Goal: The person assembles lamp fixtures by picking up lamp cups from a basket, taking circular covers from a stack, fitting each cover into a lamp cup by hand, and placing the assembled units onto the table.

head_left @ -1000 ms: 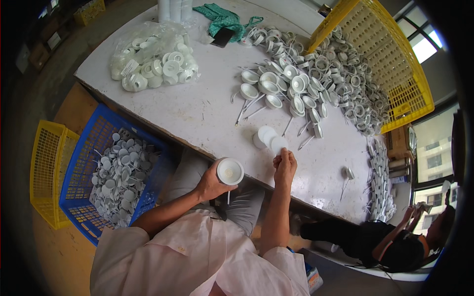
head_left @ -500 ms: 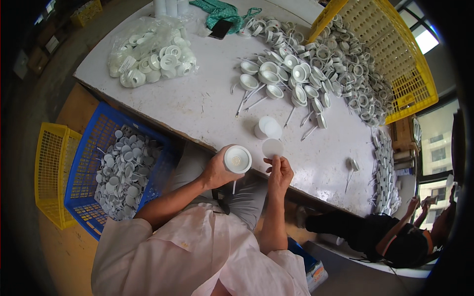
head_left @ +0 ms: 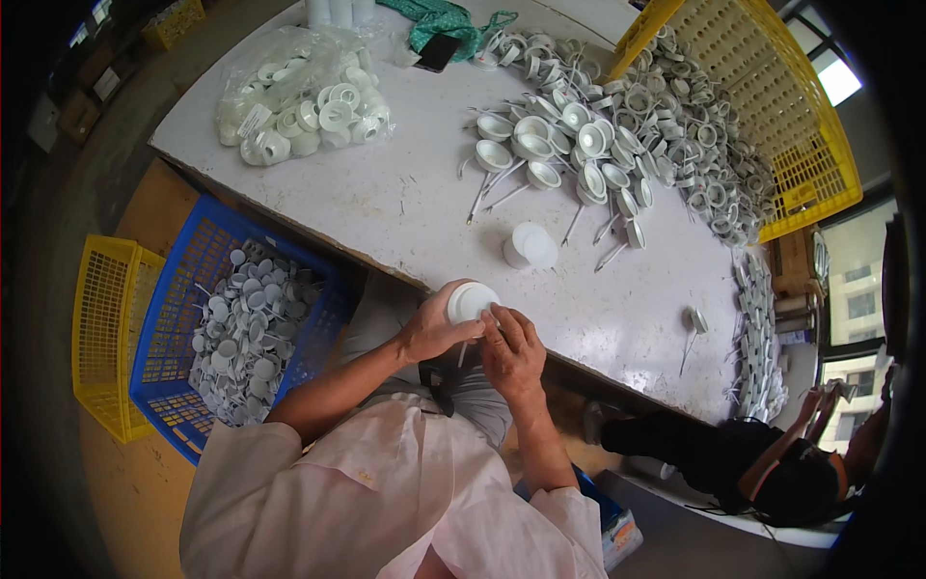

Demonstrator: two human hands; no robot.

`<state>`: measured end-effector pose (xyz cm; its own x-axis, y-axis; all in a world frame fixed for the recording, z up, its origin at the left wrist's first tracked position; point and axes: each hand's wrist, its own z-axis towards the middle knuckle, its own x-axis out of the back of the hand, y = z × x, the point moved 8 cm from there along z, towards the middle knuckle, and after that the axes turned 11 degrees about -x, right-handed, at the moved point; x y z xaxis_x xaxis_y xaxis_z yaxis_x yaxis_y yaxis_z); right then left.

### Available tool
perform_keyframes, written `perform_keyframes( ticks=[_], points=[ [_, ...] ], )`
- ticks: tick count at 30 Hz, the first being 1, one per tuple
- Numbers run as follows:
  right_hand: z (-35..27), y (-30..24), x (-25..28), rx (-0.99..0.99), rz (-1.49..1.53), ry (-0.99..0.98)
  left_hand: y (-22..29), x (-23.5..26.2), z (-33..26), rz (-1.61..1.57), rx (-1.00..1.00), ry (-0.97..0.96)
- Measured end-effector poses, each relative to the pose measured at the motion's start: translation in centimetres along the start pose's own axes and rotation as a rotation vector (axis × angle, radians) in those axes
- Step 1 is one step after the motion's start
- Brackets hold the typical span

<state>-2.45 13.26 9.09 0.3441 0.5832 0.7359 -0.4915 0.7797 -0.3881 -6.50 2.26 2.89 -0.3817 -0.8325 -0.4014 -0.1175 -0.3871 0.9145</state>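
Note:
My left hand [head_left: 430, 330] is wrapped round a white cup-shaped lamp housing, whose lead hangs below. A white round disc [head_left: 471, 301] now lies over the housing's open face. At the disc's right edge, my right hand [head_left: 514, 355] has its fingers bent together, thumb and fingertips pressed on the rim. The palm side of that hand is hidden. On the table just beyond my hands stands a short stack of white discs [head_left: 531, 245]. Farther off lie several open white lamp housings [head_left: 533, 145] with leads sticking out.
A clear bag of white rings [head_left: 304, 111] sits at the back left, near a phone [head_left: 438, 53] and green cloth [head_left: 444, 24]. The blue basket [head_left: 166, 333] on my left holds capped lamps. A yellow crate [head_left: 820, 145] tilts over the grey ring heap. At right is a co-worker [head_left: 772, 463].
My right hand has moved left, bringing the disc from beside the stack onto the housing. The housing's hollow inside, visible before, is now covered. My left hand keeps its grip.

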Motion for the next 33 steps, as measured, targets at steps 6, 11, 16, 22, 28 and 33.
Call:
perform_keyframes(
  ticks=[6,11,16,22,28,33],
  points=[
    [-0.1,-1.1,-0.1,0.049,-0.047,0.005,-0.7,1.4,0.1,0.267,-0.097,0.058],
    [0.1,-1.3,-0.2,0.05,-0.035,0.01,-0.3,1.5,0.0,0.326,-0.143,0.064],
    [0.1,-1.5,0.4,0.061,-0.066,0.049,-0.1,1.1,0.2,0.346,-0.153,0.074],
    [-0.3,-1.8,0.6,0.063,-0.047,0.093,0.3,0.7,0.0,0.369,-0.195,0.053],
    [-0.7,-1.8,1.1,0.11,0.037,0.091,0.8,0.0,-0.2,0.39,-0.196,0.003],
    [0.5,0.5,3.4,-0.328,0.351,0.148,0.4,0.1,-0.2,0.318,-0.229,-0.004]
  ],
)
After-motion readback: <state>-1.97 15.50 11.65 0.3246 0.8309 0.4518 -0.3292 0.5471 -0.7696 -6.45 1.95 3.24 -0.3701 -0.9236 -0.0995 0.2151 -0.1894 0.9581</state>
